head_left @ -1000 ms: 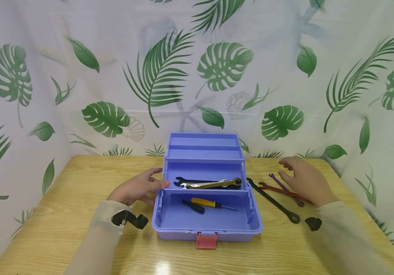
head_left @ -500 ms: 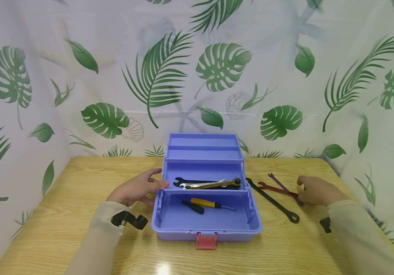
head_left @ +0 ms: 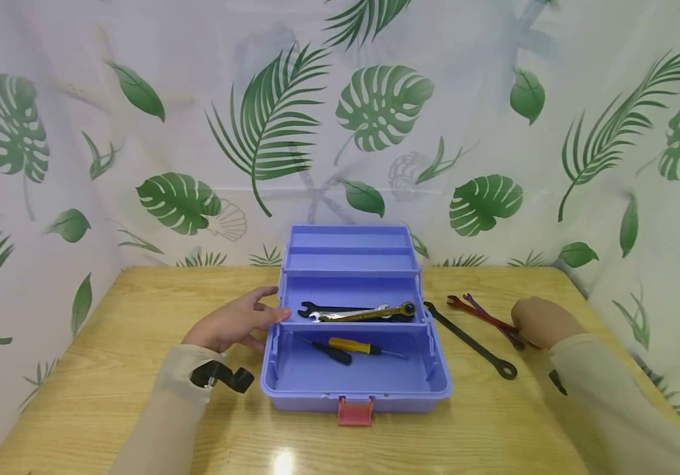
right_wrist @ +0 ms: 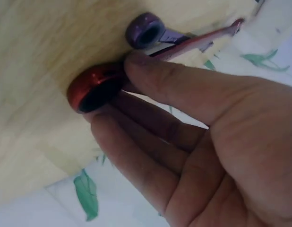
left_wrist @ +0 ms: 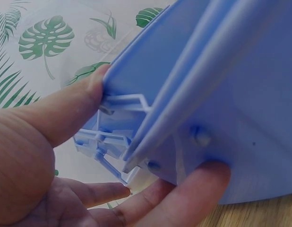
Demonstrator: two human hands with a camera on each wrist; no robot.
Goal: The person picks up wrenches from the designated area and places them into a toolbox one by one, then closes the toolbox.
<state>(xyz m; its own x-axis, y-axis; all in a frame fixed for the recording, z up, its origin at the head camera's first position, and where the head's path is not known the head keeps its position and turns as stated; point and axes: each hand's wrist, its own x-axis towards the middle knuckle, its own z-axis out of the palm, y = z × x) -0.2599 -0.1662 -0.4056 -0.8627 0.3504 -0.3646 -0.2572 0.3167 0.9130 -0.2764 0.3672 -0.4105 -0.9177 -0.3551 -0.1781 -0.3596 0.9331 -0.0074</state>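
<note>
A lilac toolbox (head_left: 351, 402) stands open on the table, its trays raised. My left hand (head_left: 235, 322) grips its left side; in the left wrist view the thumb (left_wrist: 65, 109) lies at the tray's edge and the fingers spread along the outer wall. My right hand (head_left: 544, 322) pinches a red wrench (right_wrist: 91, 87) near its ring end, between thumb and fingers. The wrench's open end points toward the box. A purple wrench (head_left: 482, 307) crosses beneath it. Closer to the box lies a long black wrench (head_left: 470, 340).
In the lower tray rest a gold wrench (head_left: 369, 315), a silver one and black ones, overlapping. The box bottom holds a yellow screwdriver (head_left: 351, 345) and a black screwdriver (head_left: 334, 354). A pink latch (head_left: 355, 412) hangs at the front. Behind the table (head_left: 155, 297) hangs a leaf-patterned curtain (head_left: 316, 132).
My right hand has moved from above the wrenches down to the red wrench's ring end and taken hold of it. The red wrench has shifted slightly. My left hand stays on the box.
</note>
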